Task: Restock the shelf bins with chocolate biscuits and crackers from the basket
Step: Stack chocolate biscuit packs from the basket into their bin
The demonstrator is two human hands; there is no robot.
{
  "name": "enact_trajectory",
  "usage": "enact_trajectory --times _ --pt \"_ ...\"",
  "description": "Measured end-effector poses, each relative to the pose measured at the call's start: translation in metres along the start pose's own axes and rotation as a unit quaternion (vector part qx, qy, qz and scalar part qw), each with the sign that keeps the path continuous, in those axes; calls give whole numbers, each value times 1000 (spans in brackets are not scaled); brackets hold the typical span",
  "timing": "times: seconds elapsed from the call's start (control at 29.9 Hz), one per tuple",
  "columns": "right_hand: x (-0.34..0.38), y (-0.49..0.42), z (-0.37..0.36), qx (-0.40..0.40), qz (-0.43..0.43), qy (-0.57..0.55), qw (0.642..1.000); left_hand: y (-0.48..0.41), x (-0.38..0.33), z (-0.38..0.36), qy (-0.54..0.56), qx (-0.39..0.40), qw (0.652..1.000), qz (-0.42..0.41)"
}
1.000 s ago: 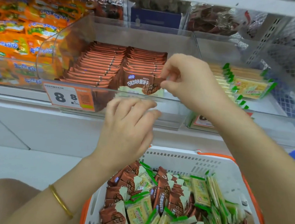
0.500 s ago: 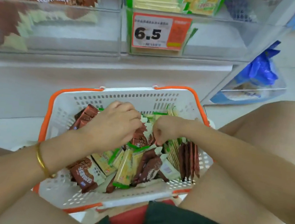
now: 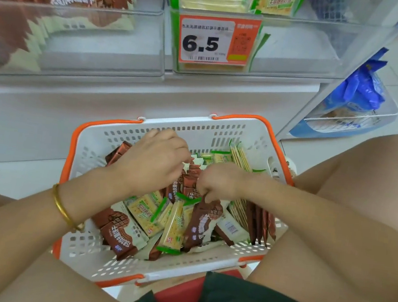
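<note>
A brown-and-cream chocolate biscuit packet [image 3: 203,222] stands tilted in the pile just under the right hand [image 3: 218,181], whose curled fingertips pinch its top edge. A second ago that hand was up at the clear plastic shelf bin of chocolate biscuits [image 3: 100,47], above and to the left of both hands, setting a packet into the front row. Now both hands have dropped into the white slotted plastic basket with orange handles [image 3: 186,124].

The left hand [image 3: 152,163] is just beside the right, fingers curled down among more brown packets; I cannot tell whether it grips one. Green-and-yellow cracker packets [image 3: 151,210] lie mixed in below the left hand and beyond the right. The clear plastic cracker bin [image 3: 291,52], above the right hand, looks only partly filled.

One delivery looks done and the next pick begun. Judging by the well-filled basket, much restocking remains.
</note>
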State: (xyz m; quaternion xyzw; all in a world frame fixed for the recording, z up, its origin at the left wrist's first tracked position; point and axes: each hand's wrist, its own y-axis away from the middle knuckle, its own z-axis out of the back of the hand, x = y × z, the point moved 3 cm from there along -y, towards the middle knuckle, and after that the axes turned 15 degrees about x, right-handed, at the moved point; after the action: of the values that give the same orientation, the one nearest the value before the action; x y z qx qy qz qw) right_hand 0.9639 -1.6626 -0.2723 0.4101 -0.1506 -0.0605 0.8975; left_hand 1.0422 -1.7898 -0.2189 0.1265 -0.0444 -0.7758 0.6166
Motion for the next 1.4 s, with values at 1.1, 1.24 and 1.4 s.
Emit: enact_trajectory --times 1.1,1.24,1.4 --pt "57 54 334 -435 -53 -149 886 107 128 145 64 -365 886 277" --pt "47 13 336 -387 -179 -44 903 97 122 135 20 -298 904 306" --pt "49 -5 333 -375 -253 54 890 99 124 134 16 -290 908 301"
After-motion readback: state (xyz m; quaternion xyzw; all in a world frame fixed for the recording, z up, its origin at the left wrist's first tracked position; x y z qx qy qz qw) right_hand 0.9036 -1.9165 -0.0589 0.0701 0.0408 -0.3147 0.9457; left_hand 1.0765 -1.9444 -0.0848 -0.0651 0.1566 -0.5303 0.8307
